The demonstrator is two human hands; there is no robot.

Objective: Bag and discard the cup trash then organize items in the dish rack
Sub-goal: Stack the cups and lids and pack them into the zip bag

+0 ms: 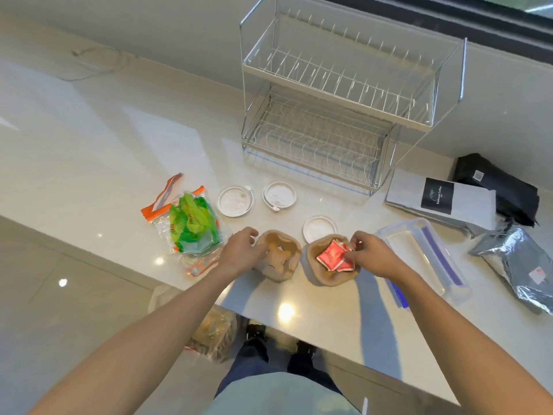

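left hand [239, 253] on cup [278, 256], right hand [369, 254] pinching red packets [332, 254]

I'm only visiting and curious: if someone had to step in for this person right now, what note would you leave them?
Left hand: gripping the rim of the left crumpled brown cup.
Right hand: fingers pinching red packets inside the right brown cup.
Three white lids lie loose on the counter behind the cups.
Zip bag holding green plastic sits left of the cups.
Dish rack stands empty at the back.
Done: nothing bagged yet, as far as can be seen.
Left: bag the cups, lids and packets, discard them, then fill the rack.
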